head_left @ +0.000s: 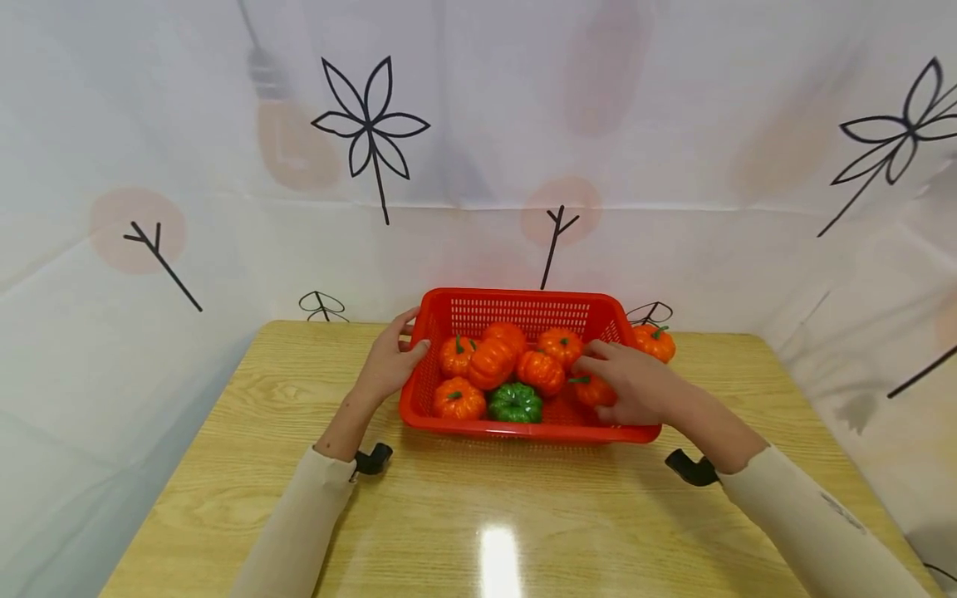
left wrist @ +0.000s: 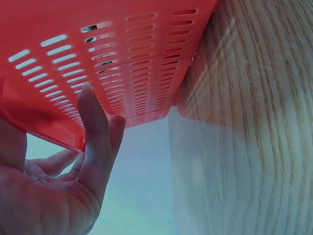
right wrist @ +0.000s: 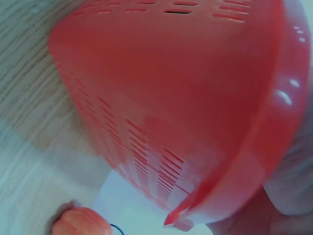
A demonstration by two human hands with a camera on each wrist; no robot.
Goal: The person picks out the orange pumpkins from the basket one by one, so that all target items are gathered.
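Note:
A red plastic basket [head_left: 523, 430] with slotted walls stands on the table, holding several small orange pumpkins [head_left: 492, 363] and a green pumpkin [head_left: 515, 403]. My left hand [head_left: 389, 361] grips the basket's left rim, thumb at the top edge and fingers on the outer side. In the left wrist view those fingers [left wrist: 93, 117] lie along the slotted wall. Reaching over the right rim, my right hand [head_left: 631, 382] curls its thumb and fingers round an orange pumpkin [head_left: 593, 390] inside the basket. The right wrist view shows mostly the basket's outer wall [right wrist: 166, 98], which hides the fingertips.
Another orange pumpkin [head_left: 654, 342] sits outside the basket, on the table just beyond its right end. The wood-grain table [head_left: 419, 515] reaches back to a white patterned cloth [head_left: 478, 166]. Black wrist mounts [head_left: 691, 468] stick out from both forearms.

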